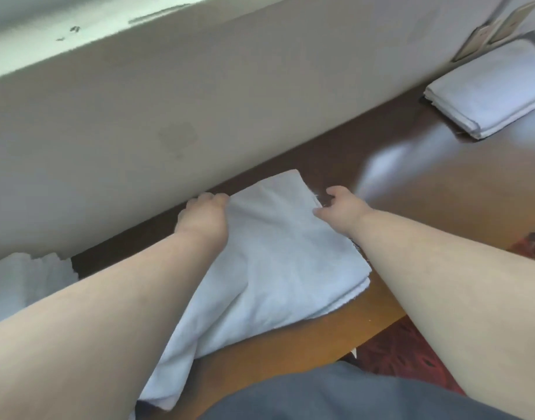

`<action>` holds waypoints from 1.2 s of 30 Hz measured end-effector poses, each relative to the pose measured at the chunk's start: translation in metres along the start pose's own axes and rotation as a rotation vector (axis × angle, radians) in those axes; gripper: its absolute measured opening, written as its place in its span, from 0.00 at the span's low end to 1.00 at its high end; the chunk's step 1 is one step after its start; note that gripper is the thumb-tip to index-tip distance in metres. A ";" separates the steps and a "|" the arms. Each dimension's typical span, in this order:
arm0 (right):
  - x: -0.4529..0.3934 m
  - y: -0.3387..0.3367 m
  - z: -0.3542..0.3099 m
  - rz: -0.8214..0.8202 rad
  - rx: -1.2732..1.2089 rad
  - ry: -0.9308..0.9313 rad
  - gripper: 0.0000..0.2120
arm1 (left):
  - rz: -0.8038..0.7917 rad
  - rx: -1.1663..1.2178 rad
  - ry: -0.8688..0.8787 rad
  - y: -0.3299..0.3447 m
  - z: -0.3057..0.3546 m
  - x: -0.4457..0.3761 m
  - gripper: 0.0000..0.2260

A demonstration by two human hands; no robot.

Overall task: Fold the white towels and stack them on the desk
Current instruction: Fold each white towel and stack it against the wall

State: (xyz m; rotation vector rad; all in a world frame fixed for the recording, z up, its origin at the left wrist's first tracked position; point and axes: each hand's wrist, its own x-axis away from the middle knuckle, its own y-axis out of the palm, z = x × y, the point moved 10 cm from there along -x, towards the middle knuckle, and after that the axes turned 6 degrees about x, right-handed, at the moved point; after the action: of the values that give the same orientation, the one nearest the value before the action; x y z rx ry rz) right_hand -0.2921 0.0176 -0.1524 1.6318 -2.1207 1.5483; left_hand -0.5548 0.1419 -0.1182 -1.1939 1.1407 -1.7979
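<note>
— Where is the towel being worked on?

— The white towel (278,256) lies in the middle of the frame on the brown table (441,189), partly folded, with layered edges showing at its right side. Its lower end droops over the table's near edge at the lower left of centre.

— And the hands?

— Both are at the towel's far end. The left hand (204,218) is closed on the far left edge, fingers curled around the cloth. The right hand (340,209) sits at the far right corner, fingers bent down onto the fabric and thumb sticking out; it seems to pinch the edge, though the blur makes the hold hard to confirm.

— Anything already finished?

— A folded stack of white towels (490,92) rests at the upper right of the frame, on the same table, close to the wall (169,101), well apart from the one in the hands.

— What else is visible?

— More white cloth (23,283) bunches at the left edge of the frame, beside the wall. Grey clothing (335,395) fills the bottom centre, and red patterned carpet (405,350) shows at the lower right, below the table edge.
</note>
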 end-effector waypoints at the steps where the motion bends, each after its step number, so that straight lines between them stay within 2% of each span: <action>1: 0.004 0.006 0.022 -0.017 0.069 0.057 0.33 | -0.005 -0.020 0.072 0.007 0.013 -0.002 0.27; 6: 0.028 0.021 0.092 -0.037 0.180 0.199 0.29 | -0.118 -0.074 0.272 0.049 0.066 -0.005 0.25; 11: 0.040 0.017 0.115 -0.008 0.255 0.212 0.08 | -0.261 -0.109 0.302 0.080 0.104 -0.025 0.24; 14: 0.047 0.010 0.115 0.044 0.200 0.168 0.05 | -0.352 -0.151 0.282 0.103 0.112 -0.027 0.27; 18: 0.058 0.011 0.114 -0.047 0.050 0.189 0.05 | -0.404 -0.220 0.219 0.120 0.116 -0.022 0.33; 21: 0.062 0.012 0.117 -0.096 -0.057 0.249 0.07 | -0.393 -0.236 0.167 0.116 0.119 -0.018 0.32; 25: 0.060 0.018 0.118 -0.167 0.087 0.215 0.05 | -0.150 -0.186 0.264 0.083 0.145 -0.022 0.21; 26: 0.059 0.022 0.121 -0.189 0.135 0.211 0.05 | -0.113 -0.158 0.283 0.077 0.151 -0.026 0.21; 28: 0.058 0.028 0.129 -0.177 0.176 0.226 0.11 | -0.081 -0.087 0.253 0.070 0.155 -0.042 0.24; 31: 0.058 0.030 0.144 -0.065 0.154 0.295 0.22 | -0.106 0.009 0.156 0.064 0.154 -0.075 0.29; 33: 0.058 0.032 0.149 -0.026 0.180 0.328 0.25 | -0.161 0.010 0.096 0.066 0.152 -0.095 0.29; 36: 0.054 0.038 0.148 -0.056 0.197 0.335 0.22 | -0.215 -0.128 0.073 0.069 0.151 -0.113 0.21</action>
State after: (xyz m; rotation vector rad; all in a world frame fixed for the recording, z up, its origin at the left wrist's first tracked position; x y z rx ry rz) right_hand -0.2709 -0.1282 -0.2207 1.3463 -1.7867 1.9062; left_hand -0.3700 0.1706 -0.1906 -1.3803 1.2234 -1.9668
